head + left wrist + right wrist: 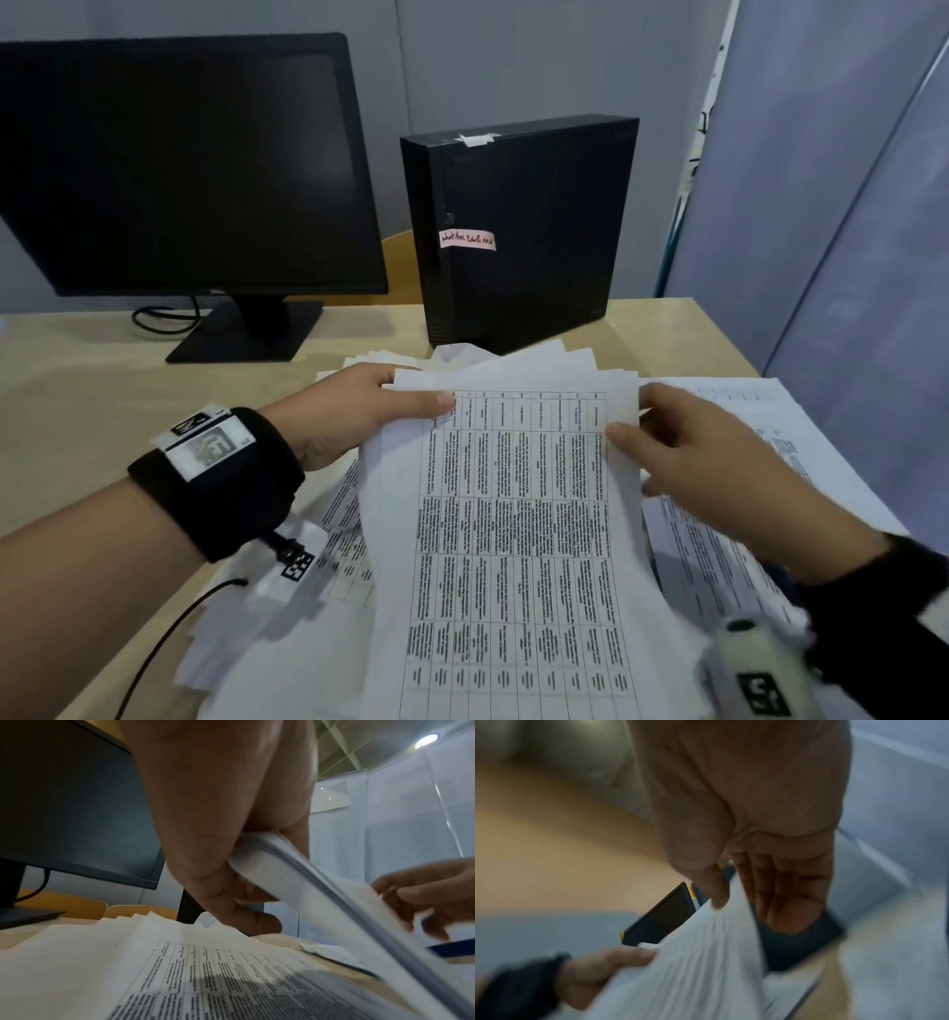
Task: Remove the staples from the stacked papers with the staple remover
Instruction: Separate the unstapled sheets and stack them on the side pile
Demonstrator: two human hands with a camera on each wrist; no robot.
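- The pale wooden surface (102, 390) in front of me carries a dark monitor (174, 164) at the back left and a black desktop computer case (518, 226) standing upright beside it
- Loose printed sheets (760, 462) lie spread over the near half of the surface, under and around my arms
- I hold a stapled stack of papers (513, 514) lifted above those sheets, its table-printed top page facing me
- My left hand (354, 411) pinches the stack's top left corner, thumb on top
- My right hand (693, 462) pinches the top right corner, thumb on the page, fingers behind
- I cannot make out the staple remover in any view
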